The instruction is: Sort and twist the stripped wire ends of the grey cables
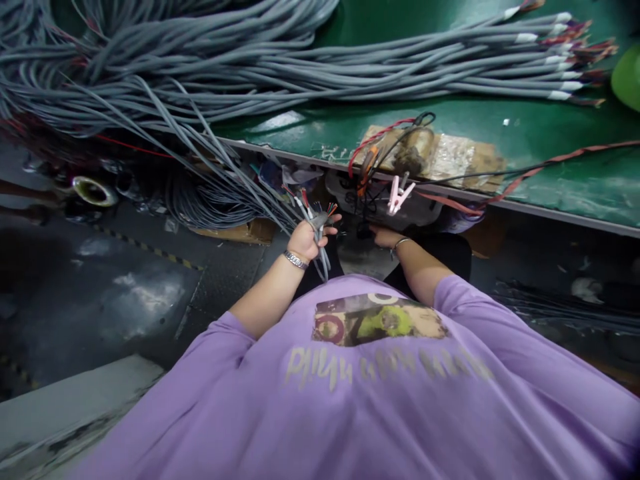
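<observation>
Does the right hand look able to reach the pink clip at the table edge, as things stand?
Probably yes: the right hand is near the pink clip and nothing visible blocks the way, though whether that hand holds something is unclear.

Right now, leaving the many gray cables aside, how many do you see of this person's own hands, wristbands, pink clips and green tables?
Hands: 2, the left hand gripping gray cables, the right hand apart from it
Wristbands: 2, one on each wrist
Pink clip: 1
Green table: 1
Total: 6
</observation>
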The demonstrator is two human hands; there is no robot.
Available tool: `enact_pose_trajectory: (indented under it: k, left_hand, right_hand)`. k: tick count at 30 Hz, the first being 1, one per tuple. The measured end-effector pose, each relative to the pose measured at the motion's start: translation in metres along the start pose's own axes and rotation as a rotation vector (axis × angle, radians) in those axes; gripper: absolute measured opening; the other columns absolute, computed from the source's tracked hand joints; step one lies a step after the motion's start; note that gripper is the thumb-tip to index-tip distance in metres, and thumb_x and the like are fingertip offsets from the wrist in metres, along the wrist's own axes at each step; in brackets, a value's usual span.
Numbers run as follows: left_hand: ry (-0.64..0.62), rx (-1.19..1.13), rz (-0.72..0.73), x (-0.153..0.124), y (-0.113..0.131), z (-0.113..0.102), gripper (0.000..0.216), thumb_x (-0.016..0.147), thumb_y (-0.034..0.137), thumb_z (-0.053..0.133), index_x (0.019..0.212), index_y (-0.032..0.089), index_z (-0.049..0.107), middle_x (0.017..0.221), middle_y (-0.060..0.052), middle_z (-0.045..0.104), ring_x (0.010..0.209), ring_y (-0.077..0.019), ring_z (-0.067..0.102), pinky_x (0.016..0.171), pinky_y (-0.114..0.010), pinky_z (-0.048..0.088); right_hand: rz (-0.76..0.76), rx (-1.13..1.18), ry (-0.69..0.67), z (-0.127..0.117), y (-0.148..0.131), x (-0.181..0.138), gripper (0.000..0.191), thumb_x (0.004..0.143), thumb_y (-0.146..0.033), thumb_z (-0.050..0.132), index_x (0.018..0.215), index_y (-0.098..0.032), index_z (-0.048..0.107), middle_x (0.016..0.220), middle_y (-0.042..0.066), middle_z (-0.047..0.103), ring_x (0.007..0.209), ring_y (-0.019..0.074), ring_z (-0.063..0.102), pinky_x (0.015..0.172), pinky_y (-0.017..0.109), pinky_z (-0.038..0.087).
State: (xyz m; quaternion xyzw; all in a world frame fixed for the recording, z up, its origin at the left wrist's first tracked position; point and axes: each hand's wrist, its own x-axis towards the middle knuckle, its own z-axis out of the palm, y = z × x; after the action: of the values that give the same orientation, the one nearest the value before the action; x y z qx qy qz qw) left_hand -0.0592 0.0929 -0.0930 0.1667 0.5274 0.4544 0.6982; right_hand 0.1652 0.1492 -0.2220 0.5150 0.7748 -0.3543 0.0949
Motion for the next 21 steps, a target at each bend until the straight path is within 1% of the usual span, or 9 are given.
enact_pose_trajectory:
  k: [2,5,7,10,12,14,16,18,21]
  left_hand:
    - [-0.024,0.013,0.009,-0.002,-0.003,0.004,0.022,0.077,0.026,0.073,0.084,0.014,0.056,0.096,-0.01,0.076,0.052,-0.0074,0.065,0.033,-0.014,0.023]
    - [-0.054,0.025,0.043,-0.008,-0.008,0.004,0.022,0.075,0.026,0.073,0.081,0.014,0.055,0.095,-0.01,0.076,0.051,-0.0083,0.065,0.033,-0.014,0.024]
    - [-0.04,0.022,0.063,-0.012,-0.009,0.001,0.021,0.075,0.025,0.072,0.08,0.014,0.054,0.093,-0.01,0.077,0.051,-0.0083,0.064,0.032,-0.015,0.024]
    - [-0.003,0.003,0.09,-0.017,-0.009,-0.005,0.021,0.074,0.023,0.072,0.079,0.015,0.053,0.091,-0.009,0.077,0.051,-0.0085,0.065,0.032,-0.014,0.023]
    - [0.012,-0.008,0.096,-0.017,-0.008,-0.009,0.019,0.074,0.021,0.071,0.079,0.015,0.054,0.088,-0.008,0.076,0.051,-0.0094,0.065,0.033,-0.014,0.024]
    - [0.031,-0.008,0.081,-0.014,-0.007,-0.012,0.014,0.076,0.019,0.068,0.081,0.014,0.056,0.086,-0.008,0.076,0.053,-0.0108,0.067,0.032,-0.015,0.025]
    - [0.049,-0.001,0.041,-0.009,-0.007,-0.013,0.011,0.079,0.017,0.064,0.087,0.013,0.06,0.085,-0.008,0.076,0.055,-0.0118,0.068,0.033,-0.015,0.025]
    - [0.062,0.004,-0.007,-0.002,-0.008,-0.011,0.013,0.082,0.015,0.06,0.095,0.012,0.063,0.083,-0.008,0.076,0.057,-0.0115,0.069,0.033,-0.015,0.024]
    - [0.09,0.027,-0.035,0.008,-0.012,-0.004,0.018,0.085,0.014,0.056,0.1,0.01,0.065,0.085,-0.009,0.076,0.05,-0.0085,0.064,0.033,-0.015,0.021]
  right_hand:
    - [-0.021,-0.007,-0.032,0.008,-0.001,0.001,0.069,0.079,-0.001,0.053,0.146,-0.014,0.046,0.147,0.015,0.053,0.13,0.0261,0.054,0.106,0.031,0.042]
    - [-0.046,-0.022,-0.017,0.019,-0.006,0.005,0.076,0.079,-0.002,0.058,0.152,-0.014,0.038,0.153,0.018,0.044,0.137,0.027,0.048,0.113,0.034,0.035]
    - [-0.045,-0.024,0.009,0.023,-0.009,0.008,0.071,0.082,-0.004,0.057,0.15,-0.011,0.039,0.154,0.021,0.043,0.139,0.0282,0.045,0.115,0.037,0.031]
    - [-0.03,-0.003,0.061,0.025,-0.012,0.014,0.054,0.089,-0.008,0.049,0.144,-0.009,0.047,0.152,0.023,0.043,0.139,0.0287,0.044,0.117,0.042,0.028]
    - [-0.016,0.031,0.095,0.024,-0.012,0.019,0.048,0.093,-0.01,0.044,0.141,-0.008,0.05,0.15,0.024,0.046,0.139,0.0289,0.044,0.117,0.044,0.028]
    - [-0.006,0.081,0.112,0.021,-0.01,0.024,0.047,0.093,-0.014,0.047,0.139,-0.007,0.051,0.146,0.024,0.05,0.137,0.0304,0.046,0.115,0.044,0.031]
    - [0.004,0.147,0.117,0.017,-0.007,0.028,0.051,0.09,-0.02,0.057,0.139,-0.007,0.051,0.144,0.025,0.052,0.133,0.0334,0.05,0.112,0.045,0.037]
    - [0.004,0.224,0.127,0.012,-0.005,0.03,0.06,0.087,-0.031,0.064,0.141,-0.009,0.049,0.146,0.024,0.051,0.132,0.0351,0.051,0.109,0.046,0.04]
    - [-0.024,0.386,0.146,0.005,-0.002,0.025,0.067,0.086,-0.049,0.065,0.141,-0.015,0.05,0.15,0.018,0.049,0.137,0.0341,0.046,0.114,0.048,0.035]
